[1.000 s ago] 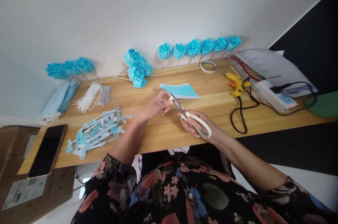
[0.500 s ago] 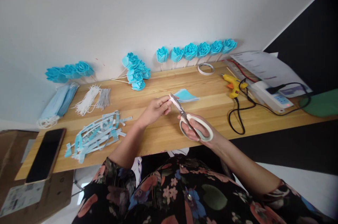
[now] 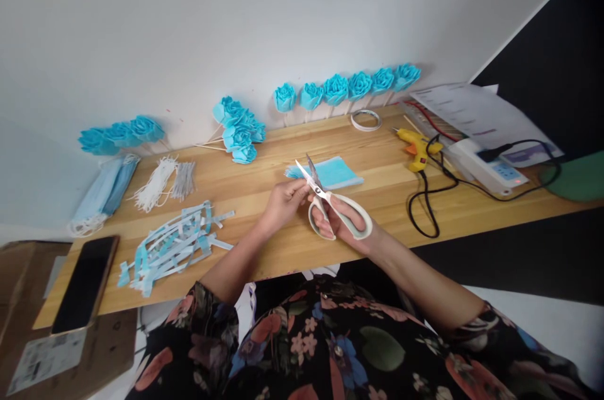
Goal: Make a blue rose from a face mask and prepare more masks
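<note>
White-handled scissors (image 3: 350,220) are in my right hand (image 3: 343,234), fingers through the loops. Their blades stand apart and point up and away to the left. My left hand (image 3: 283,202) is closed in a pinch beside the blades, its fingertips close to the pivot. Whatever it pinches, if anything, is hidden behind the scissors. Just beyond both hands lies a small stack of blue sheets (image 3: 337,172) with white edges, partly covered by the blade tips. To the left of my left forearm is a heap of cut blue and white strips (image 3: 172,246).
Blue fabric roses (image 3: 335,90) on sticks lean along the wall. Blue masks (image 3: 106,183), white ear loops (image 3: 158,183), grey wires (image 3: 183,180) and a phone (image 3: 85,283) lie left. Right are a tape roll (image 3: 366,128), a yellow glue gun (image 3: 418,145) and a power strip (image 3: 491,170).
The scissor blades have spread apart. Both hands have come a little lower, the right one also leftward, and more of the blue stack shows. The view has shifted slightly.
</note>
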{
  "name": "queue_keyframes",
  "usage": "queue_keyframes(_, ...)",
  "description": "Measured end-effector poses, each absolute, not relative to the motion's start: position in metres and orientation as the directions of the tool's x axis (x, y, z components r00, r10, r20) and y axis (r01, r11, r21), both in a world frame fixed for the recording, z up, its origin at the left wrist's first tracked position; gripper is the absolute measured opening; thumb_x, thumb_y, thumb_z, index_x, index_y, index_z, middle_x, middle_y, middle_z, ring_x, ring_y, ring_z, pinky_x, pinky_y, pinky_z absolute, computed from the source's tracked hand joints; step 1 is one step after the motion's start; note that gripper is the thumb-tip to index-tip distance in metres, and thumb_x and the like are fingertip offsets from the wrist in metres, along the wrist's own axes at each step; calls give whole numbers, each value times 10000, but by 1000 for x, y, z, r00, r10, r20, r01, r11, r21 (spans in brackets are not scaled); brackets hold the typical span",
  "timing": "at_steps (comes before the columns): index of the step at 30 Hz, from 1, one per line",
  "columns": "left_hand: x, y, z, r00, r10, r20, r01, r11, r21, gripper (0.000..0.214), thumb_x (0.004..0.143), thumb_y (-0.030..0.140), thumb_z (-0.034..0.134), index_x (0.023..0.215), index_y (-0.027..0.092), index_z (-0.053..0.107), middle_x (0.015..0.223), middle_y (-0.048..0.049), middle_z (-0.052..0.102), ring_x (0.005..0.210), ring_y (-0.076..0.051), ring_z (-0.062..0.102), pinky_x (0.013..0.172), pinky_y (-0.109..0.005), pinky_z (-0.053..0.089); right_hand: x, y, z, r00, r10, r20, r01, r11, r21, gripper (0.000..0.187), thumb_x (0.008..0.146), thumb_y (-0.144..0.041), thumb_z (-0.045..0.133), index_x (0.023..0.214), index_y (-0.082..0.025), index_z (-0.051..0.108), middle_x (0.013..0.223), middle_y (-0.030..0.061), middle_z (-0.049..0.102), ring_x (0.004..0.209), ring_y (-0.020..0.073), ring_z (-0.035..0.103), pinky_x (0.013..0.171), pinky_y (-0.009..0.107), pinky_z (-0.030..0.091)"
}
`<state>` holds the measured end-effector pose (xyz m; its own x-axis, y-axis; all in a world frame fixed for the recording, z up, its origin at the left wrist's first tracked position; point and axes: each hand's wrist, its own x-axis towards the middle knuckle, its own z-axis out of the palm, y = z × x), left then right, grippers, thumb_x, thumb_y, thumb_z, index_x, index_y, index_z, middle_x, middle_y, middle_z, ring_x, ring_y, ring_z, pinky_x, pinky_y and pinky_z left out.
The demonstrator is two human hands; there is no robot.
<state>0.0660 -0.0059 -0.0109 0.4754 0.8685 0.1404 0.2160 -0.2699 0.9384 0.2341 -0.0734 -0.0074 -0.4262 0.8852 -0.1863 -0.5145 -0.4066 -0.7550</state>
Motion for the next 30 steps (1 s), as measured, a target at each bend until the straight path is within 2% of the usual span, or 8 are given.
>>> queue_keyframes(9, 65, -1, -24, 438, 872, 220, 199, -333, 922, 399, 958, 462, 522, 700, 164, 586, 608, 19, 542, 593, -120, 513, 611, -231, 388, 232, -70, -5, -458, 863, -212, -585, -472, -660, 382, 832, -530, 724, 939, -172, 643, 678, -27, 504, 513, 78, 354, 443, 216, 279)
queue_keyframes(14, 64, -2, -26, 425, 872, 243, 227, -363, 904, 372, 966, 420, 521, 719, 162, 625, 614, 12, 561, 605, -129, 521, 616, -234, 406, 234, -70, -3, -437, 859, -268, -558, -492, -668, 387, 837, -544, 717, 896, -170, 638, 657, -33, 479, 485, 60, 316, 409, 199, 209)
queue_keyframes(18, 68, -6, -26, 470, 847, 249, 212, -382, 899, 283, 932, 291, 502, 743, 159, 667, 703, -14, 651, 690, -152, 600, 707, -252, 462, 230, -68, -3, -449, 859, -247, -541, -481, -690, 441, 779, -572, 771, 886, -167, 632, 631, -49, 463, 459, 38, 267, 379, 181, 157)
queue_keyframes(21, 71, -7, -28, 451, 868, 207, 175, -314, 933, 232, 882, 290, 535, 751, 159, 674, 740, -26, 674, 721, -160, 618, 756, -270, 487, 223, -73, -1, -459, 862, -213, -488, -445, -751, 488, 764, -605, 773, 938, -170, 635, 623, -59, 459, 439, 31, 244, 363, 182, 147)
queue_keyframes(25, 66, 4, -31, 304, 942, 145, 163, -202, 966, 346, 876, 419, 549, 631, 174, 546, 580, 10, 518, 563, -114, 466, 584, -234, 391, 233, -73, 13, -432, 888, -159, -303, -309, -902, 543, 749, -619, 770, 1046, -186, 631, 639, -44, 508, 438, 54, 333, 388, 206, 237)
queue_keyframes(27, 62, 11, -33, 250, 960, 127, 185, -177, 967, 385, 886, 443, 532, 605, 189, 469, 541, 36, 434, 516, -93, 384, 545, -227, 332, 253, -59, 22, -319, 944, -89, -128, -136, -982, 522, 759, -574, 762, 1102, -205, 627, 656, -30, 550, 466, 92, 424, 437, 238, 331)
queue_keyframes(29, 58, 17, -35, 234, 968, 89, 215, -141, 966, 381, 899, 438, 508, 614, 196, 438, 539, 48, 411, 495, -84, 343, 527, -226, 298, 282, -36, 26, -48, 996, 81, 201, 89, -975, 509, 770, -471, 766, 1194, -239, 608, 795, 8, 643, 642, 155, 582, 582, 280, 451)
queue_keyframes(30, 57, 19, -37, 239, 968, 69, 232, -126, 965, 369, 903, 429, 499, 623, 197, 435, 545, 49, 415, 492, -83, 337, 520, -225, 288, 298, -23, 26, 48, 985, 169, 403, 136, -905, 529, 784, -424, 750, 1256, -248, 588, 910, 35, 688, 766, 191, 638, 677, 313, 489)
